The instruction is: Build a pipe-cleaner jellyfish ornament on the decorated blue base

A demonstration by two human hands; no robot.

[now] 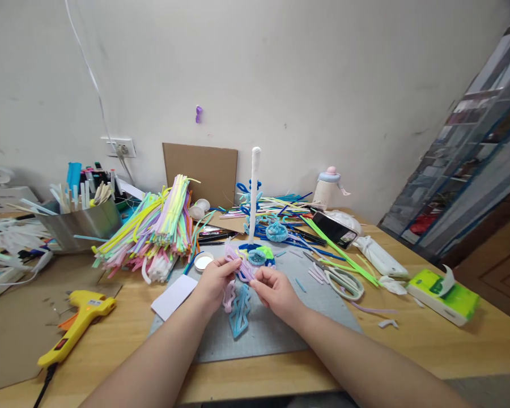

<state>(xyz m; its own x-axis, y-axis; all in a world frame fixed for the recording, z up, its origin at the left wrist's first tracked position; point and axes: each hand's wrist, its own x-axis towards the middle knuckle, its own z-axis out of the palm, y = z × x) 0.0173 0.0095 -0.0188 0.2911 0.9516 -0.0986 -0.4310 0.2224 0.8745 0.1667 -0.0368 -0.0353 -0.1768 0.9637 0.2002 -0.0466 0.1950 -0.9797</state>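
Between my two hands is a piece of bent lilac pipe cleaners [247, 268]. My left hand [217, 279] pinches its left side, and my right hand [276, 290] grips its lower right end. Just behind it stands a white fuzzy stick [254, 195], upright from a base of blue and green pipe-cleaner shapes [258, 255]. Below the hands, a light blue zigzag pipe-cleaner piece [239, 314] lies on the grey cutting mat [280, 343]. Beside it is a small pink pipe-cleaner piece [228, 297], partly hidden by my left hand.
At left are a pipe-cleaner bundle [165, 221], a yellow glue gun [79, 320] and a metal stick holder [87, 224]. Scissors [344, 282], a phone [335, 228] and a green tissue pack [444, 294] lie at right. A bottle [326, 187] stands near the wall.
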